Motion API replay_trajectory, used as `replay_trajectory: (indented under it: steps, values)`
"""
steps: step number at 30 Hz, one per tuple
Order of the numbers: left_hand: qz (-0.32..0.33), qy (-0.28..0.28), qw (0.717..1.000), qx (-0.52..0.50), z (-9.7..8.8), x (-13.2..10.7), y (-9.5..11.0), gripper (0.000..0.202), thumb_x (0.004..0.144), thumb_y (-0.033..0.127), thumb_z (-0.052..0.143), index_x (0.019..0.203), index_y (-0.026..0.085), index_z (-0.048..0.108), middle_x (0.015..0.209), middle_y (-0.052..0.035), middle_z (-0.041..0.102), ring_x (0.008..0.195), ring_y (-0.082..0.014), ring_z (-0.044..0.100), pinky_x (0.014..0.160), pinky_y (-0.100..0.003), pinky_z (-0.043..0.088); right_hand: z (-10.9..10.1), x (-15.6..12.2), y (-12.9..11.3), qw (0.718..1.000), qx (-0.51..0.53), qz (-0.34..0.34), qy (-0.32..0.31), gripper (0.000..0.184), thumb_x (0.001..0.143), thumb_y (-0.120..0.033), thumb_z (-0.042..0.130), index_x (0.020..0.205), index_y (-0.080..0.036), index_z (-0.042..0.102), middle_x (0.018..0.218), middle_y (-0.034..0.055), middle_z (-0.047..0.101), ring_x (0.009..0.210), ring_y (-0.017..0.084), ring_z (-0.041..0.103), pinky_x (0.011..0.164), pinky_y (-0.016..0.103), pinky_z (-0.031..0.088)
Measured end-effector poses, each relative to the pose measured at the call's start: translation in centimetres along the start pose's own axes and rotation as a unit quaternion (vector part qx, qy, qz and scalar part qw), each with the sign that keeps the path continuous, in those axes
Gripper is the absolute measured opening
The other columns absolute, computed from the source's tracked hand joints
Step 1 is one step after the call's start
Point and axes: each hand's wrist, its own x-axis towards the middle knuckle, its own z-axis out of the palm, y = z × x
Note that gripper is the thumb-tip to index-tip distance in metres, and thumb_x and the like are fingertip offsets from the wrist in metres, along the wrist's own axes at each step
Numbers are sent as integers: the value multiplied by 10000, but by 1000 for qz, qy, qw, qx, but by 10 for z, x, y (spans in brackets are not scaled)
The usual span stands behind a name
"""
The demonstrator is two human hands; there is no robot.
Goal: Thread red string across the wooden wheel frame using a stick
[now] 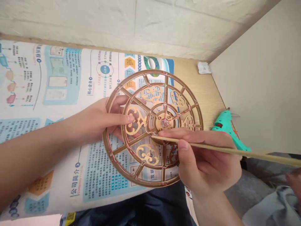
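Holding a round laser-cut wooden wheel (152,127) up off the bench, the left hand (101,119) is gripping it from the side, with its index fingertip (130,118) lying across a gilded scroll panel and the other fingers reaching behind the spokes. The wheel is sitting just right of that hand and touching the right hand (207,160), with its flat face tilting up toward the head camera. Its bronze-coloured outer rim, inner ring and central hub are joined by spokes radiating in all directions, so the round shape is showing no long axis. Thin reddish strands are tracing the ribs and crossing at the hub. The right hand is closed around a thin bamboo stick (258,154), pinching it between thumb and fingers. The stick's long axis is running almost level, its tip pointing left and touching the wheel beside the hub, and its far end is leaving the view past the hand. A printed poster (47,94) is lying beneath the wheel, while a teal hot glue gun (225,128) is resting on the wooden bench (199,91) just beyond the right hand.
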Motion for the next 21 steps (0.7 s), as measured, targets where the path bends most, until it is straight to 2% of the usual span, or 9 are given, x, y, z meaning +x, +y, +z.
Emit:
replay_trajectory:
  steps: [4,8,10,12,15,18,21]
  values:
    - [-4,-9,1000,-16,1,1,0,672,832,149,791,1466,221,583,1235,-100,746,926,-232,782,762,-231,702,4,1,-1,1000,-10,10,14,365,811,77,696,1117,-122,705,1015,87,823,898,243,842,851,361,752]
    - [-3,7,1000,-9,1,1,0,598,844,158,780,1416,241,627,1118,-68,758,886,-227,768,665,-203,669,3,2,-7,995,-48,84,-12,384,882,83,676,1139,-202,683,1053,28,829,983,210,836,956,373,738]
    - [-5,21,1000,4,2,1,-1,597,873,197,804,1438,252,620,1071,-62,756,891,-223,762,642,-180,647,0,2,-10,995,-46,86,-20,364,885,55,718,1150,-193,690,1075,46,835,971,219,837,952,378,739]
    - [-8,31,999,12,3,1,-1,631,885,238,830,1472,266,601,1136,-73,755,943,-244,767,647,-190,655,-2,1,-12,993,-50,101,-26,344,876,43,743,1133,-183,705,1096,55,839,969,223,839,937,373,742]
    - [-15,37,999,10,3,0,-2,665,860,202,820,1482,286,599,1256,-77,741,970,-269,777,656,-222,681,-4,2,-13,986,-63,155,-28,275,900,17,728,1082,-187,722,1082,41,847,957,211,841,919,352,742]
    - [-24,42,999,4,2,0,-2,662,835,145,784,1458,299,621,1274,-61,741,981,-285,783,696,-267,712,-3,3,-10,989,-66,132,-11,176,903,-62,761,1047,-160,748,1025,60,852,895,200,843,920,292,732]
    - [-21,47,999,17,0,0,-3,656,822,130,781,1442,289,634,1256,-55,745,921,-262,780,648,-235,688,-2,5,-8,990,-82,114,-28,130,908,-97,766,1021,-159,782,995,67,851,873,196,842,965,270,714]
